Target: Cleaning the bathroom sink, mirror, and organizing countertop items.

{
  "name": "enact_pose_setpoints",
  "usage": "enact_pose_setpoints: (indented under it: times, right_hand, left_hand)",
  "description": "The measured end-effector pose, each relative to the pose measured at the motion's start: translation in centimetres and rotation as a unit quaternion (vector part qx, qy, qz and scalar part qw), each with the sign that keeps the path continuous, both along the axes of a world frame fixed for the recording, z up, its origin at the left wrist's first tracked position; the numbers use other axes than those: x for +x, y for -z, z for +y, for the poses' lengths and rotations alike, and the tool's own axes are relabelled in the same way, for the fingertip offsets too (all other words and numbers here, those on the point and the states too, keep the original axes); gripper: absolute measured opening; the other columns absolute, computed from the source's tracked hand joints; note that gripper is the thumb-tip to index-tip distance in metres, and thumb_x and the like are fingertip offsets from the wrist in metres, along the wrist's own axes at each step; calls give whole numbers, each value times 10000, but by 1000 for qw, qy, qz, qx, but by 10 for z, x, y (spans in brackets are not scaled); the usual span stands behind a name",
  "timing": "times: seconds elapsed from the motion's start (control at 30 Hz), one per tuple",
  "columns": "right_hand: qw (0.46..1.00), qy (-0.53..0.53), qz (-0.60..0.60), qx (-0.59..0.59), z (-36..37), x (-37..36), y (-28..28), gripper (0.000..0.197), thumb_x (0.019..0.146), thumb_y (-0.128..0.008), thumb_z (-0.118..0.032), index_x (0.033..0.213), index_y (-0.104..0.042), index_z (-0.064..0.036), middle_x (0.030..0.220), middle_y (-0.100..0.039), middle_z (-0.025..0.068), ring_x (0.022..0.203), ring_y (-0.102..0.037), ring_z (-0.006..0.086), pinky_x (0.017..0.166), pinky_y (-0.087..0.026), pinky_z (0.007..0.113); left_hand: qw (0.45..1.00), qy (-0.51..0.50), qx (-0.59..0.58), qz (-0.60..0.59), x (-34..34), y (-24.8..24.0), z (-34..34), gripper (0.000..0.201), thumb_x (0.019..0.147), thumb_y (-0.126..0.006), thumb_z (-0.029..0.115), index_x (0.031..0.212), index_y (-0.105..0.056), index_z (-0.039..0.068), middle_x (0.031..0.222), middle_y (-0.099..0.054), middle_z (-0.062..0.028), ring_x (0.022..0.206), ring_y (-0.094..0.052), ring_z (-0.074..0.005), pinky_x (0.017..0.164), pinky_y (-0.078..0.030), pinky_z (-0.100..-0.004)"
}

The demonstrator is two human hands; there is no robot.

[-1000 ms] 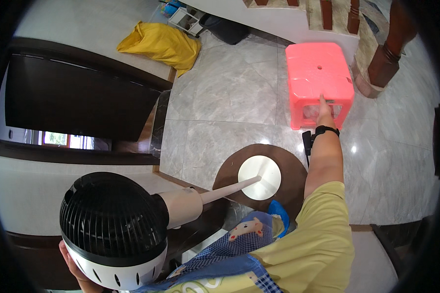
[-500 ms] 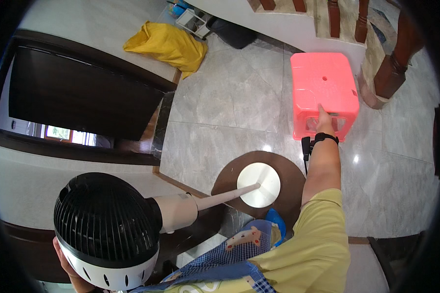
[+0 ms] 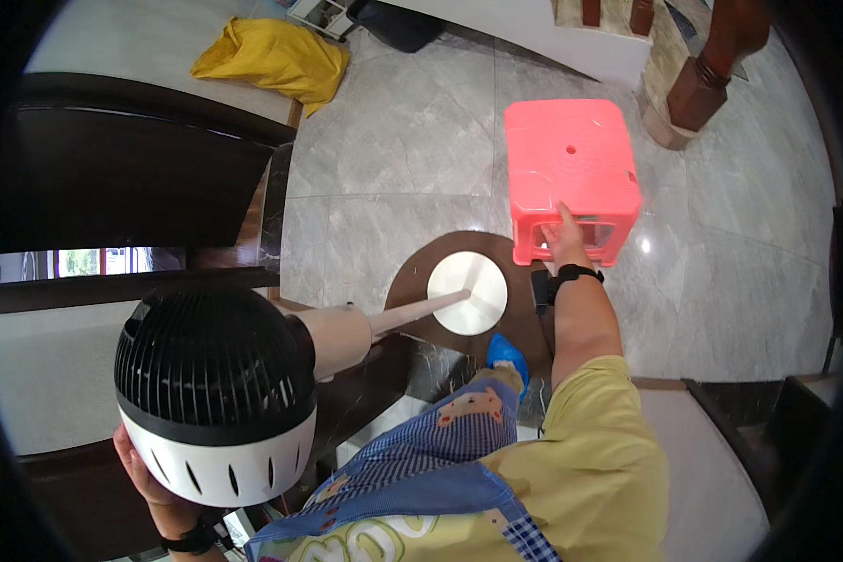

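Note:
At the lower left, my left hand (image 3: 140, 468) curls round the white rear shell of a standing fan (image 3: 217, 398) with a black grille. Its pale pole (image 3: 412, 314) slants down to a round white base (image 3: 468, 304) on a brown mat (image 3: 405, 272). My right arm reaches forward to a pink plastic stool (image 3: 576, 169). At the stool's near edge my right hand (image 3: 568, 240) is closed, the thumb on top and the other fingers in the side opening. Whether the stool's legs touch the floor is hidden.
A dark door (image 3: 122, 178) is ajar on the left. Farther off lie a yellow bag (image 3: 276, 61) and a black bin (image 3: 398, 23). Stairs with a brown newel post (image 3: 698, 94) rise at the far right. My foot in a blue shoe cover (image 3: 506, 351) is beside the mat.
The view has shifted forward. Gripped in my right hand, the stool has come nearer to me and the fan base, away from the stairs. My blue-covered foot shows more fully. My left hand stays on the fan.

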State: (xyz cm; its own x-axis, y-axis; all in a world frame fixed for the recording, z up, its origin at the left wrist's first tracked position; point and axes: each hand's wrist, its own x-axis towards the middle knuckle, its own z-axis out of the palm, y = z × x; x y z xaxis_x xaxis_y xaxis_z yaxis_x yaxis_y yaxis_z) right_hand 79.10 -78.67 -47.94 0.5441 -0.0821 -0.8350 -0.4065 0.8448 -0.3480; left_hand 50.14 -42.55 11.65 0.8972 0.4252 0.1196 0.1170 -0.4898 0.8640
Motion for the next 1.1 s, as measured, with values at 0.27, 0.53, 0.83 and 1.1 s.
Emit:
enact_pose_setpoints:
  times: [0.27, 0.53, 0.83, 1.1]
  right_hand:
    - [995, 68, 15, 65, 24, -66, -34, 413, 709, -658, -154, 1061, -444, -135, 1029, -515, 62, 899, -530, 246, 802, -423, 441]
    - [998, 61, 0, 9, 45, -118, -86, 412, 739, -628, -257, 1080, -442, -119, 1030, -509, 55, 889, -536, 231, 818, -429, 432]
    - [997, 62, -49, 4, 76, -187, -147, 439, 735, -612, -312, 1073, -436, -95, 995, -537, 91, 902, -544, 220, 794, -465, 386]
    - [996, 28, -87, -14, 117, -255, -211, 414, 765, -590, -303, 1092, -440, -97, 1001, -547, 82, 894, -553, 224, 761, -468, 386]
  left_hand:
    - [996, 87, 26, -14, -5, 13, 20, 451, 845, -465, 327, 1179, -401, 31, 1309, -289, -212, 1176, -343, -297, 966, -290, -411]
    - [983, 145, 83, -74, -17, 32, 32, 465, 854, -434, 370, 1172, -425, 30, 1300, -293, -213, 1164, -372, -291, 952, -318, -403]
    - [969, 184, 138, -87, -28, 39, 39, 424, 816, -409, 216, 1190, -437, 19, 1295, -318, -169, 1188, -331, -263, 975, -261, -364]
    - [948, 195, 200, -152, -25, 51, 52, 441, 767, -527, 139, 1194, -447, 61, 1226, -400, -163, 1127, -394, -256, 940, -300, -339]
